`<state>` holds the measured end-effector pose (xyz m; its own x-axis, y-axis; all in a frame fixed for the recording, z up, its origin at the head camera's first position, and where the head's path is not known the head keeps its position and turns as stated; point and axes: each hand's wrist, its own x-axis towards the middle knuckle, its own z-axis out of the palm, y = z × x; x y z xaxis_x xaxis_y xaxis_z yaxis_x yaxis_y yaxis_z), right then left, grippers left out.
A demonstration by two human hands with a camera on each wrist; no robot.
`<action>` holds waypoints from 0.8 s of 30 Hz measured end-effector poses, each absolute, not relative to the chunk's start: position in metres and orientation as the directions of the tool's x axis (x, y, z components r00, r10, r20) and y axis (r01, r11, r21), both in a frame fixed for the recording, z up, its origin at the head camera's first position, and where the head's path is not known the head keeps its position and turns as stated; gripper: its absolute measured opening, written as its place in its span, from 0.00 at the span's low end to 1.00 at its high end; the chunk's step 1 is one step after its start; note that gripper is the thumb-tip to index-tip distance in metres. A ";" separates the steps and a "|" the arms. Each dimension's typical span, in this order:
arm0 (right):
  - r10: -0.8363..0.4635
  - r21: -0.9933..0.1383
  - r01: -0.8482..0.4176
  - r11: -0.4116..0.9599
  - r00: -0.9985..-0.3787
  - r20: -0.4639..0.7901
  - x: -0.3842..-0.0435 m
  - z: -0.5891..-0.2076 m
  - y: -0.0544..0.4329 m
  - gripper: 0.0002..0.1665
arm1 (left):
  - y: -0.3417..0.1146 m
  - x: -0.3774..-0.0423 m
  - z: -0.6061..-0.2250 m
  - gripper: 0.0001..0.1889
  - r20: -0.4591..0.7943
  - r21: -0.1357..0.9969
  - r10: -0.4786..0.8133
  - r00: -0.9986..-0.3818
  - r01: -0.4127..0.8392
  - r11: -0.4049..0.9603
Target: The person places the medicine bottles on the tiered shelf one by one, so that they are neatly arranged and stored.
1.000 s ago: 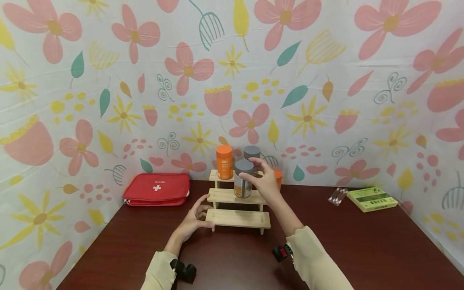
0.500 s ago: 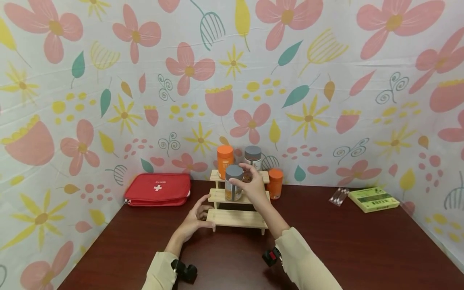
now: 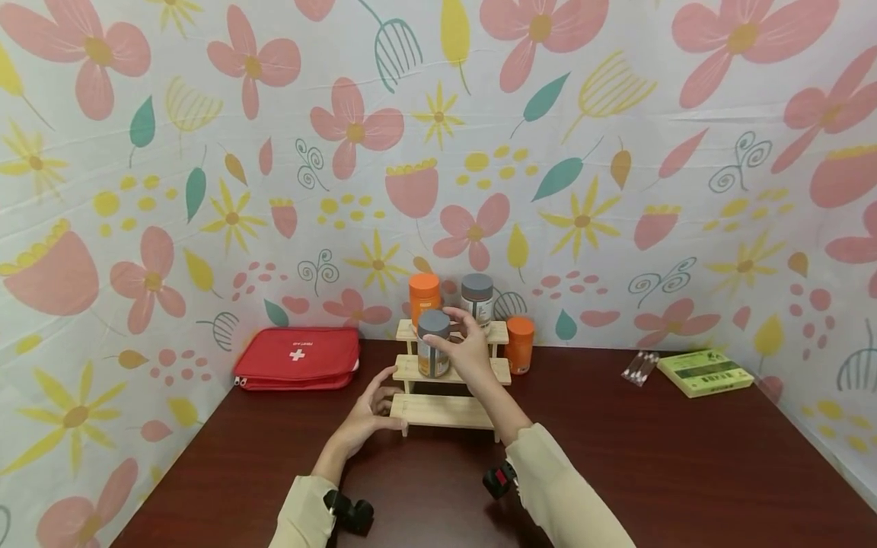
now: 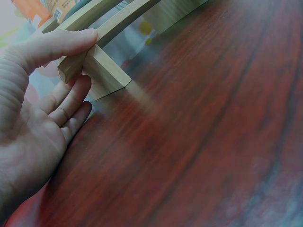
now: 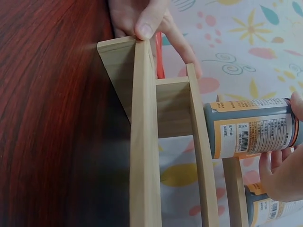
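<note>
A three-step wooden stand [image 3: 438, 411] stands on the dark red table. My left hand [image 3: 363, 417] holds its left end, the thumb on the bottom step and the other fingers behind and below, as the left wrist view shows. A grey-lidded supplement bottle [image 3: 432, 364] is upright at the left of the middle step, gripped near its lid by my right hand [image 3: 471, 359]. In the right wrist view the bottle's [image 5: 251, 130] base is right at that step's surface. On the top step are an orange bottle [image 3: 423, 292] and a second grey-lidded bottle [image 3: 479, 304].
Another orange bottle [image 3: 520, 347] is on the table just right of the stand. To the left lies a red first-aid pouch [image 3: 298, 359]. A small clear packet [image 3: 640, 368] and a yellow-green box [image 3: 706, 374] lie at the right. Flower-patterned cloth [image 3: 438, 152] hangs behind.
My right hand has carried the grey-lidded bottle left and down to the middle step. The orange bottle at the right has come into full view. My left hand has stayed on the stand.
</note>
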<state>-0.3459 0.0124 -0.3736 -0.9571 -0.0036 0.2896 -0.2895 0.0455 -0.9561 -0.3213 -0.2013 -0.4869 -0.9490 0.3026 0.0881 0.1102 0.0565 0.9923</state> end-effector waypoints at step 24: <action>-0.030 -0.945 -0.320 0.065 -0.947 0.319 -0.348 -0.379 0.010 0.36 | -0.201 -0.322 -0.487 0.53 0.098 0.991 0.304 -0.948 0.120 0.055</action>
